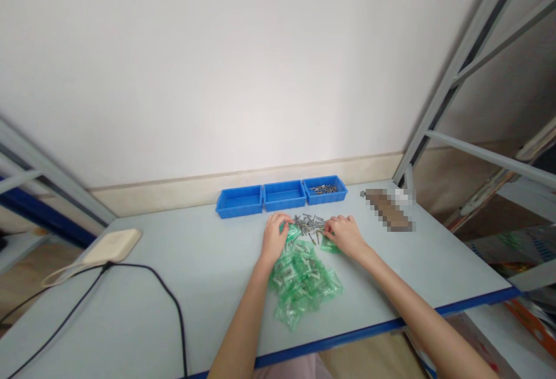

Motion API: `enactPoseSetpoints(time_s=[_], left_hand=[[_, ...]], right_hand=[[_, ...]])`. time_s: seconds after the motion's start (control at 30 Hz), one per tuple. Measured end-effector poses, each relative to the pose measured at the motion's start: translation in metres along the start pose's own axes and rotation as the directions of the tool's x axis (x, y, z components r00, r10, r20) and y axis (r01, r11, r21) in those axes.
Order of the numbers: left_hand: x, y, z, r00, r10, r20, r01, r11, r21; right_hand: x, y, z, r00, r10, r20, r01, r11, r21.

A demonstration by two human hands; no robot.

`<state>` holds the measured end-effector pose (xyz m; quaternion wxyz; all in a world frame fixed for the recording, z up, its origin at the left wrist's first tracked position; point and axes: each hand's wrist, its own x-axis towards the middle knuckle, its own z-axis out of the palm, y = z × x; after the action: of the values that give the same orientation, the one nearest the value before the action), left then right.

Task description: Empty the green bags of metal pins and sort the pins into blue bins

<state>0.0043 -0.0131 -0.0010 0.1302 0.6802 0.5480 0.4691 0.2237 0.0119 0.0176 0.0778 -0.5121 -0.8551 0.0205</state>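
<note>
Where the head view looks down past the fingers (284,217), a pale grey table (208,286) with a blue front edge spreads around them. White wall (278,66) beyond the fingertips, cream band (174,189) along its foot. Grey metal framing (438,101) stands well out on either side. Three blue trays (285,203) in a row just past the fingers; the right-hand one holds metal fasteners (326,189). Far left of the fingers, a cream box (113,246) and a black cable (176,303). Well right of them, a pixelated brown patch (386,211), details hidden.

Loose metal screws (309,225) lie heaped between the two sets of fingertips. Green bags (304,280), small pieces inside, piled nearer the body, between the forearms.

Left hand (273,236): back up, fingers bent inward over a small green bag at the heap's left edge; pinching or merely touching, cannot tell. Right hand (346,234): forearm slanting in from lower right, fingers curled leftward at the heap's right edge, another green bag just below them; whether they grasp anything, cannot tell.
</note>
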Motion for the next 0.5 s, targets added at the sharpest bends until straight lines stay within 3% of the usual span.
enactPoseSetpoints(time_s=[0.13, 0.23, 0.4, 0.5], left_hand=[[-0.001, 0.000, 0.002, 1.000, 0.011, 0.017, -0.011, 1.000, -0.005], [-0.001, 0.006, 0.003, 1.000, -0.021, 0.022, 0.021, 0.999, -0.029], [-0.003, 0.014, 0.004, 0.995, -0.037, 0.091, 0.042, 0.998, -0.052], [-0.004, 0.012, 0.002, 0.991, -0.048, 0.124, 0.054, 0.998, -0.045]], right_hand=[[-0.004, 0.001, -0.004, 0.998, 0.050, -0.034, -0.051, 0.999, -0.020], [-0.003, -0.002, -0.008, 0.996, 0.065, -0.069, -0.056, 0.991, 0.125], [0.010, -0.022, -0.009, 0.990, -0.118, -0.078, 0.140, 0.901, 0.411], [0.019, -0.037, -0.005, 0.986, -0.097, -0.133, 0.148, 0.873, 0.465]])
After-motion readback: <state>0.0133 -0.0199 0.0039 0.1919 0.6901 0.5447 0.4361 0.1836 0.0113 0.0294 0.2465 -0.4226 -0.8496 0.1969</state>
